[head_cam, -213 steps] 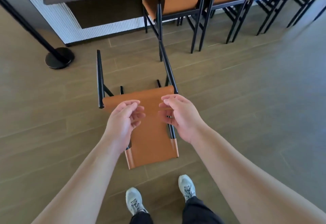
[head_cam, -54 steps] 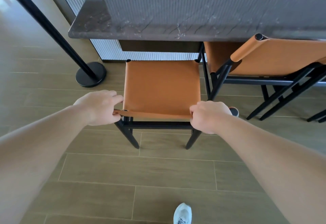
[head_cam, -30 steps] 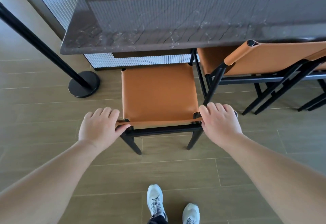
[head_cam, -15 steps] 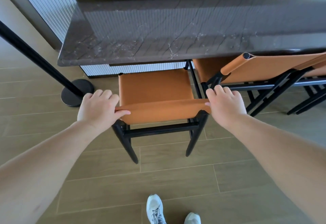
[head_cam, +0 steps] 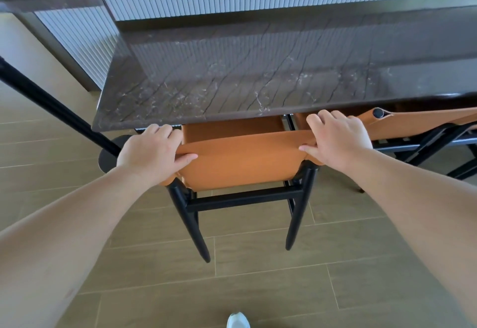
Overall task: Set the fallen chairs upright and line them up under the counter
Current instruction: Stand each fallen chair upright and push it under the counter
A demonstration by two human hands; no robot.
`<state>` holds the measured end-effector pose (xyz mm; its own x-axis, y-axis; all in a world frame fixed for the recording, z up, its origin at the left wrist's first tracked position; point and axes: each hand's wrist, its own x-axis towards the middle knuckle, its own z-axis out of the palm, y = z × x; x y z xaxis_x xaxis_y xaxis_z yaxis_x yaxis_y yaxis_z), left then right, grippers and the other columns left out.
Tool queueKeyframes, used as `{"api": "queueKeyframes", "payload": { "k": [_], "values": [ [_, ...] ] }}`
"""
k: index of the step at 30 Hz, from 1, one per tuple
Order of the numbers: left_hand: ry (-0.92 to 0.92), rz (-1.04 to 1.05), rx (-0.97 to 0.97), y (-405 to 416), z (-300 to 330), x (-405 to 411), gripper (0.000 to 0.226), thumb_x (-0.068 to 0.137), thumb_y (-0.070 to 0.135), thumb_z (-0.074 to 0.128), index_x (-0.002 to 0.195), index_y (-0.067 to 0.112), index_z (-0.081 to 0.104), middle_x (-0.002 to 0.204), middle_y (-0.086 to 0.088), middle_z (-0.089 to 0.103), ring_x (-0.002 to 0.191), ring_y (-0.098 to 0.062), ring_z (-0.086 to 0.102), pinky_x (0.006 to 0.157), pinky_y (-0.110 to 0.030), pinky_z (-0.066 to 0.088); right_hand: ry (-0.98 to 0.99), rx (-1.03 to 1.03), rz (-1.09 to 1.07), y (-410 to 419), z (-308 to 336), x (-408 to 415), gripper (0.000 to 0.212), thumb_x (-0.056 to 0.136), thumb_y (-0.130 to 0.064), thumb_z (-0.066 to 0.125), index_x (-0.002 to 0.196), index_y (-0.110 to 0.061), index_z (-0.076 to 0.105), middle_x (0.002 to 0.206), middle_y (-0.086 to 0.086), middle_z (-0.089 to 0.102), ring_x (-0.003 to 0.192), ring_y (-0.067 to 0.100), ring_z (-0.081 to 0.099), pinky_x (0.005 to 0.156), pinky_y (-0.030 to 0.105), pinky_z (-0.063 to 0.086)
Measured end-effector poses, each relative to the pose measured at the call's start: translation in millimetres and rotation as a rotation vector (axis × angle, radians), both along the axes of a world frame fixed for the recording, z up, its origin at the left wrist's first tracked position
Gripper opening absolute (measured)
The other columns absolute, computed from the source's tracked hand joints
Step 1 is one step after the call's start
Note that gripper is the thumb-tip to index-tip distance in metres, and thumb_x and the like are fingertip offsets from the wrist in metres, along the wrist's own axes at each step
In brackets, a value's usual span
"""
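My left hand [head_cam: 152, 154] and right hand [head_cam: 335, 139] grip the chair [head_cam: 242, 162] backrest; its leather is soft, so I hold near the stiff posts.

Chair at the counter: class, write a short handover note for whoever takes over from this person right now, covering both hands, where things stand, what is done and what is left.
Left hand grips the left end of the chair backrest; right hand grips the right end.
The chair is upright on its legs, its seat partly under the counter edge, backrest outside.
A neighbouring chair stands to its right, also at the counter.
Done: this chair is set upright and at the counter.
Left: check it lines up with the neighbour, let go, then look for other fallen chairs; none shows in this view.
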<state>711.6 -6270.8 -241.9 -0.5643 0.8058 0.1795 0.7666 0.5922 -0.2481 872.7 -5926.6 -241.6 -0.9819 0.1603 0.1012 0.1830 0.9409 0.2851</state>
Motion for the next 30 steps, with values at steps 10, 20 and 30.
{"api": "queueKeyframes", "payload": {
  "k": [10, 20, 30],
  "values": [
    [-0.005, 0.087, -0.071, 22, 14, -39, 0.050, 0.083, 0.064, 0.056, 0.082, 0.014, 0.057, 0.076, 0.001, 0.053, 0.076, -0.024, 0.055, 0.046, -0.026, 0.029, 0.008, 0.024, 0.095, 31, 5, -42, 0.045, 0.076, -0.049, 0.075, 0.098, -0.017, 0.053, 0.084, 0.001, 0.058, 0.073, 0.022, 0.057, 0.056, 0.032, 0.036],
    [0.024, -0.063, -0.302, 24, 30, -54, 0.046, 0.080, 0.047, 0.073, 0.090, 0.006, 0.056, 0.075, -0.009, 0.051, 0.063, -0.027, 0.052, 0.045, -0.030, 0.031, 0.001, 0.004, 0.141, 36, 8, -50, 0.038, 0.084, -0.046, 0.068, 0.100, -0.016, 0.053, 0.088, 0.002, 0.059, 0.079, 0.022, 0.057, 0.060, 0.032, 0.039],
    [0.045, -0.172, -0.327, 21, 34, -119, 0.046, 0.079, 0.053, 0.069, 0.083, 0.010, 0.054, 0.068, -0.006, 0.054, 0.059, -0.027, 0.053, 0.045, -0.029, 0.028, 0.029, -0.048, 0.053, 3, -1, -49, 0.036, 0.080, -0.041, 0.075, 0.096, -0.013, 0.058, 0.083, 0.004, 0.060, 0.072, 0.023, 0.058, 0.055, 0.034, 0.044]
  ]
}}
